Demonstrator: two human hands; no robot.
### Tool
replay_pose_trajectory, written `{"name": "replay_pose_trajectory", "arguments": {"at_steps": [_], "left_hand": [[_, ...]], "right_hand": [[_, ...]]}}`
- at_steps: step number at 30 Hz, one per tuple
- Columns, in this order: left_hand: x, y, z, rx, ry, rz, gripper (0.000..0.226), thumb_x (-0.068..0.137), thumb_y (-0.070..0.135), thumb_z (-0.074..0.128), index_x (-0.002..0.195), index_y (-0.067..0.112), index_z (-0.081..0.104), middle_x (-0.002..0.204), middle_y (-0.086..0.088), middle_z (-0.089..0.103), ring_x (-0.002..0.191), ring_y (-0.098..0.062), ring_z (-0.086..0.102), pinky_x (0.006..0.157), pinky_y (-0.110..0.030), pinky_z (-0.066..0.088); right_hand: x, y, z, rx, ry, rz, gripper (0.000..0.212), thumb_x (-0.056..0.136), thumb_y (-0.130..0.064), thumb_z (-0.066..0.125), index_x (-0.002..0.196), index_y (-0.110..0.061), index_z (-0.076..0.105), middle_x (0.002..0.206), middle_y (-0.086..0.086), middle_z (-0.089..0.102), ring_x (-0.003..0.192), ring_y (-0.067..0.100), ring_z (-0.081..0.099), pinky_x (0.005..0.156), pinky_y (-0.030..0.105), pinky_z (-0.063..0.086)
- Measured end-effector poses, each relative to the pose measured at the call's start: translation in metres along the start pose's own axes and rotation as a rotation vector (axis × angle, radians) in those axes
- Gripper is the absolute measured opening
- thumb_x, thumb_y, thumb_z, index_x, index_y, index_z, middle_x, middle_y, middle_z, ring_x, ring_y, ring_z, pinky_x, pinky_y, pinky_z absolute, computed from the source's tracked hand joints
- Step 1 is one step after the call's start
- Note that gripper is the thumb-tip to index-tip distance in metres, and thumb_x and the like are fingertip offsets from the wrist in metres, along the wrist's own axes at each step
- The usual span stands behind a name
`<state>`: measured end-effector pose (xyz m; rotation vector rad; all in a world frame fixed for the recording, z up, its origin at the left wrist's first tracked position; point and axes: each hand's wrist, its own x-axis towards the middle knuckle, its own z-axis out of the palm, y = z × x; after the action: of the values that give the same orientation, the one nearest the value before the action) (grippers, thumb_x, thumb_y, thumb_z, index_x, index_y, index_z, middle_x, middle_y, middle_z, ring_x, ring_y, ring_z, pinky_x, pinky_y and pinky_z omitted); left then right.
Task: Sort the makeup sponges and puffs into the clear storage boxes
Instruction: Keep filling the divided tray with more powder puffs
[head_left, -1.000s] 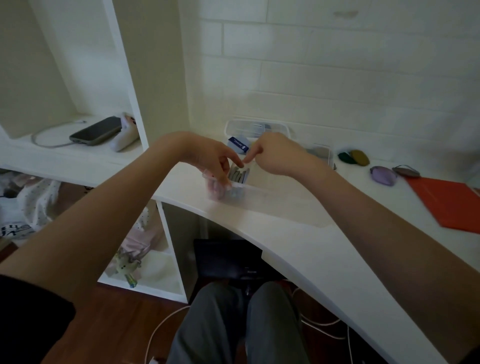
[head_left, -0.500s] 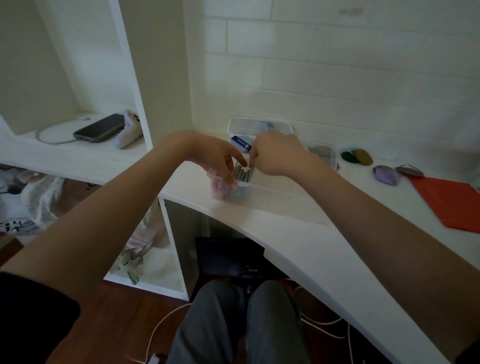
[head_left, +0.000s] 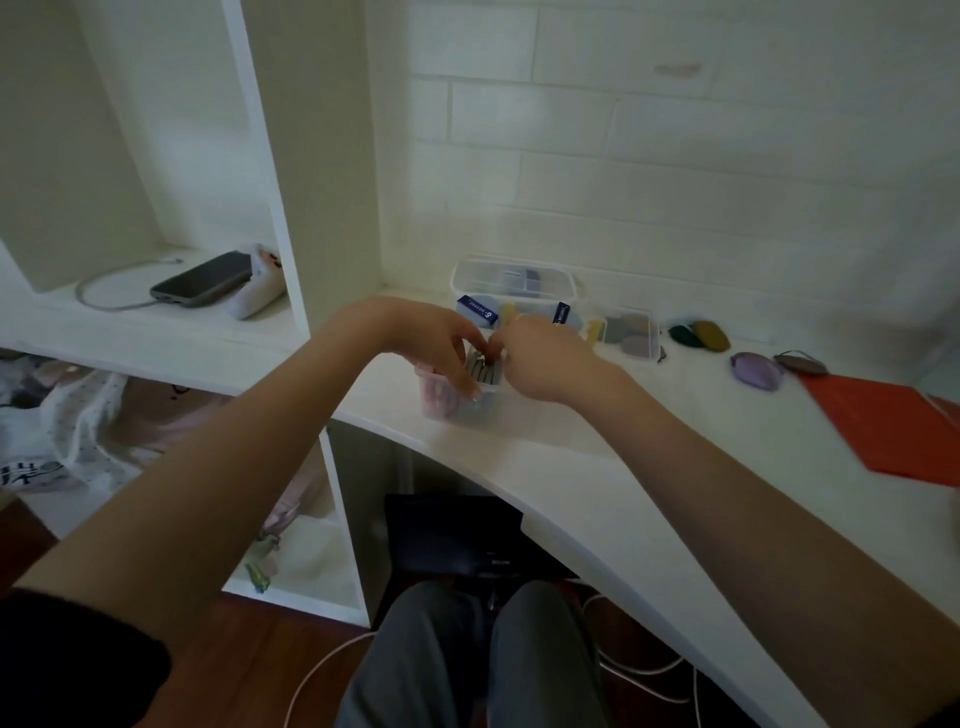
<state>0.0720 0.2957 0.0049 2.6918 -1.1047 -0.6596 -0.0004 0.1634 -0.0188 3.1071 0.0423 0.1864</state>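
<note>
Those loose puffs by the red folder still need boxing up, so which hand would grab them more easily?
The right hand, probably. The purple puff and green puff lie on the desk on its side; the left hand would have to cross over.

Near edge: bare white table (head_left: 597, 483) lay open before the hands.
Behind: two clear lidded plastic boxes (head_left: 514, 283) stood against the wall.
Left: white shelf upright (head_left: 311, 171) blocked.
</note>
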Motion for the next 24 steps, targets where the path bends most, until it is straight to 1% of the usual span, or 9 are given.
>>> {"name": "replay_pose_trajectory", "arguments": {"at_steps": [4, 6, 9, 10, 12, 15, 17, 21, 24], "left_hand": [[-0.001, 0.007, -0.004, 0.081, 0.048, 0.011, 0.070, 0.076, 0.048, 0.072, 0.137, 0.029, 0.043, 0.087, 0.017, 0.050, 0.093, -0.012, 0.052, 0.086, -0.027, 0.040], [-0.001, 0.010, -0.007, 0.063, 0.092, -0.002, 0.060, 0.079, 0.050, 0.068, 0.131, 0.029, 0.050, 0.088, 0.015, 0.052, 0.091, -0.011, 0.053, 0.086, -0.027, 0.041], [0.006, 0.005, -0.013, -0.079, 0.303, -0.017, 0.040, 0.088, 0.046, 0.059, 0.115, 0.017, 0.063, 0.090, 0.001, 0.065, 0.078, -0.013, 0.060, 0.077, -0.028, 0.046], [0.010, 0.002, -0.014, -0.074, 0.412, -0.029, 0.036, 0.091, 0.041, 0.057, 0.113, 0.013, 0.064, 0.094, -0.005, 0.067, 0.080, -0.016, 0.060, 0.076, -0.028, 0.045], [0.022, -0.002, -0.011, -0.037, 0.567, -0.063, 0.033, 0.093, 0.029, 0.057, 0.117, 0.006, 0.062, 0.112, -0.013, 0.064, 0.097, -0.025, 0.058, 0.082, -0.031, 0.043], [0.043, -0.003, 0.003, -0.029, 0.613, -0.072, 0.037, 0.089, 0.024, 0.062, 0.118, 0.001, 0.060, 0.115, -0.019, 0.062, 0.107, -0.034, 0.056, 0.087, -0.037, 0.044], [0.055, -0.005, 0.008, -0.009, 0.635, -0.090, 0.039, 0.089, 0.026, 0.063, 0.121, 0.004, 0.057, 0.114, -0.019, 0.062, 0.109, -0.036, 0.053, 0.090, -0.041, 0.045], [0.066, -0.009, 0.004, 0.038, 0.678, -0.126, 0.051, 0.082, 0.028, 0.069, 0.127, 0.009, 0.051, 0.117, -0.016, 0.059, 0.110, -0.035, 0.050, 0.092, -0.041, 0.043], [0.061, -0.008, -0.001, -0.181, 0.835, -0.031, 0.035, 0.079, 0.024, 0.073, 0.110, 0.010, 0.064, 0.097, -0.007, 0.065, 0.088, -0.020, 0.057, 0.071, -0.023, 0.045]], "right_hand": [[-0.006, 0.016, -0.002, 0.179, 0.111, 0.020, 0.038, 0.093, -0.008, 0.039, 0.117, -0.023, 0.064, 0.117, 0.003, 0.063, 0.105, 0.024, 0.059, 0.081, 0.033, 0.046], [-0.013, 0.026, 0.004, 0.387, 0.223, 0.059, 0.037, 0.091, -0.005, 0.039, 0.110, -0.018, 0.068, 0.111, 0.006, 0.067, 0.102, 0.025, 0.060, 0.086, 0.037, 0.049], [-0.012, 0.045, 0.009, 0.622, 0.458, 0.178, 0.032, 0.089, 0.000, 0.042, 0.102, -0.011, 0.070, 0.105, 0.012, 0.067, 0.096, 0.026, 0.061, 0.087, 0.036, 0.049], [-0.010, 0.051, 0.008, 0.616, 0.480, 0.220, 0.030, 0.091, -0.002, 0.043, 0.107, -0.010, 0.068, 0.108, 0.013, 0.065, 0.098, 0.026, 0.059, 0.087, 0.033, 0.047], [-0.003, 0.061, 0.006, 0.502, 0.390, 0.266, 0.030, 0.096, -0.012, 0.045, 0.123, -0.008, 0.058, 0.120, 0.016, 0.060, 0.109, 0.030, 0.054, 0.092, 0.033, 0.040], [0.009, 0.065, 0.007, 0.326, 0.211, 0.298, 0.037, 0.099, -0.026, 0.043, 0.132, -0.008, 0.047, 0.125, 0.018, 0.057, 0.115, 0.035, 0.049, 0.095, 0.036, 0.032], [0.016, 0.063, 0.012, 0.332, 0.212, 0.302, 0.036, 0.098, -0.026, 0.046, 0.130, -0.012, 0.048, 0.120, 0.016, 0.060, 0.112, 0.036, 0.048, 0.091, 0.038, 0.036], [0.024, 0.059, 0.019, 0.610, 0.421, 0.261, 0.033, 0.086, -0.008, 0.061, 0.118, -0.014, 0.058, 0.103, 0.008, 0.058, 0.095, 0.025, 0.054, 0.086, 0.036, 0.045], [0.022, 0.059, 0.015, 0.983, 0.550, 0.274, 0.030, 0.083, -0.001, 0.066, 0.109, -0.015, 0.062, 0.082, -0.005, 0.051, 0.075, 0.016, 0.054, 0.072, 0.029, 0.052]]}}
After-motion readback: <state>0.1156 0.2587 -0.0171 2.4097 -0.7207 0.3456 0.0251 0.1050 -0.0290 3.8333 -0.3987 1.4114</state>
